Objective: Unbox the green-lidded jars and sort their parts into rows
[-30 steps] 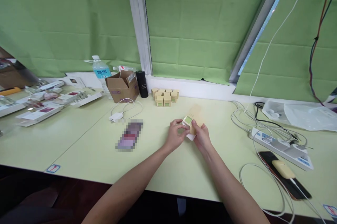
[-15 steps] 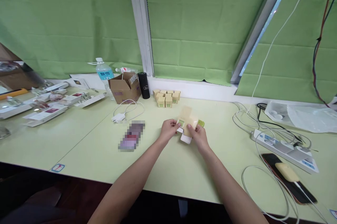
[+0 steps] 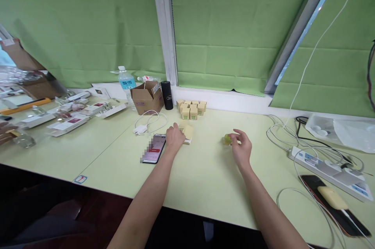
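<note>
My left hand (image 3: 175,139) is left of centre, beside the phone. Its thumb lies over the edge of a small pale-yellow carton (image 3: 188,131), which it grips; the other fingers are partly hidden. My right hand (image 3: 241,148) is farther right, thumb and index finger closed on a small green item (image 3: 227,139) at table height. That item's exact kind is too small to make out. Behind the carton, several small yellow boxes (image 3: 193,111) with green labels stand grouped near the wall.
A phone (image 3: 154,151) lies left of my left hand. Behind it are a white charger (image 3: 140,129), a cardboard box (image 3: 147,100), a black flask (image 3: 166,95) and a water bottle (image 3: 126,81). A power strip (image 3: 328,171), cables and another phone (image 3: 315,184) lie at right.
My hands have moved apart. The left has carried the carton left and down to the table near the phone; the right has let go of it and reached the green item. The view has shifted slightly.
</note>
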